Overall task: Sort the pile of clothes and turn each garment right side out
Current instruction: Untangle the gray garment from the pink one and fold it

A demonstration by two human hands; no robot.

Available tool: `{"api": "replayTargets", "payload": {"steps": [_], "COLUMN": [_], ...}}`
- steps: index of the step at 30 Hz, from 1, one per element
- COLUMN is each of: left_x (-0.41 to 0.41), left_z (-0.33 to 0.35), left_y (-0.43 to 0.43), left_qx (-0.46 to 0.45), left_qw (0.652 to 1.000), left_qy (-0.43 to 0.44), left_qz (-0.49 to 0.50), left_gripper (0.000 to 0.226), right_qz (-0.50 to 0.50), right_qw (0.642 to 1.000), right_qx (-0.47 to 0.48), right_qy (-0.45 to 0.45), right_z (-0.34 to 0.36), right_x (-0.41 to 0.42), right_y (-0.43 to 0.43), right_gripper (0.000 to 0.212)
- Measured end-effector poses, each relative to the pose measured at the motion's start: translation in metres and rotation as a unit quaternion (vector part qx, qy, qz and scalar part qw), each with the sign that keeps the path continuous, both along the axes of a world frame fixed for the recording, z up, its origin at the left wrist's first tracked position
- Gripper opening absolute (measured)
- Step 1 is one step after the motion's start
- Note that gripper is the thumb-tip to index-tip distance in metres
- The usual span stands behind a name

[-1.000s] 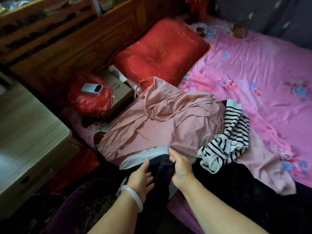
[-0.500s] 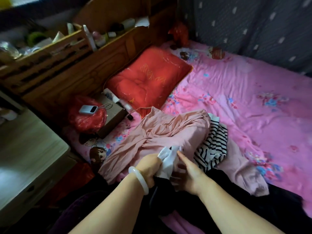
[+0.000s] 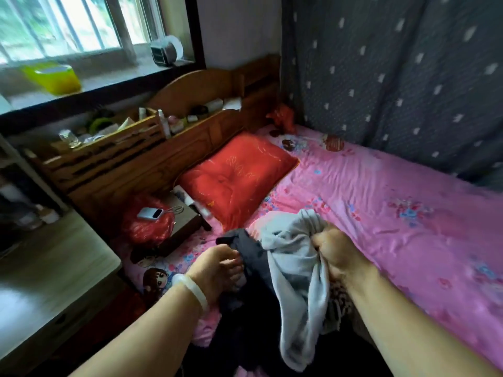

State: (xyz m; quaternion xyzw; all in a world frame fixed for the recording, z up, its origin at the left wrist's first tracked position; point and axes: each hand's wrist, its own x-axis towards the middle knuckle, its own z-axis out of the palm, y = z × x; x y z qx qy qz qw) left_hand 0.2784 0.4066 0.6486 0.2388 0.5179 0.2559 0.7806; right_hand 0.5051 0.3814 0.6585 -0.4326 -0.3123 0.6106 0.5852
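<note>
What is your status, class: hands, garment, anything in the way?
Left hand grips black cloth garment. Right hand grips light grey soft garment, hanging down. Red square pillow beyond, apart.

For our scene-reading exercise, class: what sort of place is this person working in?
Probably a home bedroom: a bed with a pink floral sheet, a red pillow against a wooden headboard whose shelf holds small bottles, and a barred window above.

Grey garment (image 3: 296, 270): pale, bunched, lower centre of frame, top gripped in right hand (image 3: 337, 254), rest hanging down. Dark garment (image 3: 250, 257): crumpled, touching grey one's left side, held by left hand (image 3: 217, 268), trailing to bottom edge.
</note>
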Motion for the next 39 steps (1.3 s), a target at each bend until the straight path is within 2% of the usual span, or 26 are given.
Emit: {"api": "replayTargets", "payload": {"steps": [2, 4, 5, 6, 9, 11, 12, 13, 15, 17, 18, 19, 21, 23, 24, 26, 27, 28, 30, 31, 32, 33, 36, 39], "left_x": [0.009, 0.027, 0.039, 0.05, 0.075, 0.084, 0.086, 0.089, 0.092, 0.094, 0.096, 0.1, 0.107, 0.112, 0.11, 0.102, 0.099, 0.096, 0.093, 0.093, 0.095, 0.098, 0.107, 0.111], "left_z": [0.022, 0.038, 0.042, 0.046, 0.052, 0.055, 0.057, 0.059, 0.057, 0.055, 0.057, 0.059, 0.059, 0.057, 0.06, 0.065, 0.065, 0.063, 0.062, 0.066, 0.069, 0.07, 0.074, 0.079], "left_y": [0.0, -0.005, -0.008, -0.013, -0.026, -0.036, -0.039, -0.041, -0.038, -0.036, -0.037, -0.04, -0.044, -0.051, -0.054, -0.054, -0.051, -0.047, -0.042, -0.043, -0.044, -0.045, -0.044, -0.038], "left_qx": [0.019, 0.02, 0.024, 0.041, 0.098, 0.095, 0.098, 0.107, 0.148, 0.195, 0.203, 0.207, 0.212, 0.202, 0.201, 0.207, 0.21, 0.217, 0.264, 0.308, 0.355, 0.395, 0.496, 0.517], "left_qw": [1.0, 0.991, 0.986, 0.987, 0.991, 0.989, 0.989, 0.991, 0.988, 0.981, 0.979, 0.978, 0.975, 0.974, 0.969, 0.935, 0.921, 0.913, 0.897, 0.882, 0.861, 0.837, 0.754, 0.733], "left_qy": [-0.01, -0.114, -0.145, -0.137, -0.01, 0.03, 0.039, 0.039, 0.034, 0.013, -0.003, -0.016, -0.048, -0.042, -0.011, 0.132, 0.191, 0.245, 0.318, 0.323, 0.325, 0.333, 0.396, 0.428], "left_qz": [-0.007, -0.067, -0.076, -0.073, -0.092, -0.11, -0.101, -0.072, -0.015, -0.006, -0.007, -0.013, -0.04, -0.09, -0.141, -0.256, -0.267, -0.245, -0.158, -0.151, -0.163, -0.18, -0.169, -0.111], "left_gripper": [0.039, 0.06, 0.061, 0.054, 0.008, 0.007, 0.009, 0.013, 0.03, 0.044, 0.048, 0.054, 0.068, 0.07, 0.061, 0.03, 0.035, 0.057, 0.11, 0.123, 0.124, 0.115, 0.05, 0.022], "right_qz": [0.047, 0.114, 0.144, 0.187, 0.329, 0.39, 0.42, 0.432, 0.382, 0.243, 0.172, 0.132, 0.079, 0.02, -0.019, -0.063, -0.058, -0.045, -0.017, -0.007, 0.006, 0.021, 0.05, 0.018], "right_qw": [0.996, 0.98, 0.964, 0.944, 0.894, 0.867, 0.845, 0.844, 0.895, 0.95, 0.963, 0.963, 0.968, 0.977, 0.981, 0.975, 0.97, 0.962, 0.952, 0.947, 0.942, 0.936, 0.923, 0.923], "right_qx": [0.08, 0.134, 0.171, 0.195, 0.156, 0.111, 0.084, 0.051, -0.026, -0.125, -0.177, -0.216, -0.226, -0.193, -0.163, -0.127, -0.11, -0.092, -0.059, -0.045, -0.029, -0.012, 0.027, 0.029], "right_qy": [-0.012, -0.094, -0.144, -0.19, -0.262, -0.29, -0.322, -0.313, -0.231, -0.151, -0.11, -0.092, -0.075, -0.09, -0.102, -0.169, -0.21, -0.254, -0.299, -0.317, -0.334, -0.352, -0.38, -0.383], "right_z": [0.028, 0.052, 0.061, 0.067, 0.064, 0.052, 0.062, 0.071, 0.085, 0.072, 0.059, 0.053, 0.047, 0.056, 0.06, 0.069, 0.071, 0.073, 0.069, 0.069, 0.071, 0.074, 0.083, 0.093], "right_x": [0.0, -0.002, -0.005, -0.01, -0.025, -0.017, -0.012, -0.001, 0.024, 0.049, 0.06, 0.062, 0.06, 0.055, 0.056, 0.056, 0.057, 0.056, 0.055, 0.055, 0.054, 0.053, 0.053, 0.061], "right_y": [-0.013, -0.033, -0.043, -0.052, -0.072, -0.076, -0.081, -0.085, -0.088, -0.077, -0.067, -0.061, -0.05, -0.041, -0.037, -0.035, -0.035, -0.037, -0.041, -0.044, -0.045, -0.046, -0.048, -0.052], "right_gripper": [0.028, 0.007, 0.018, 0.031, 0.038, 0.053, 0.051, 0.04, 0.008, 0.048, 0.063, 0.07, 0.06, 0.032, 0.02, 0.027, 0.034, 0.038, 0.034, 0.03, 0.03, 0.031, 0.035, 0.035]}}
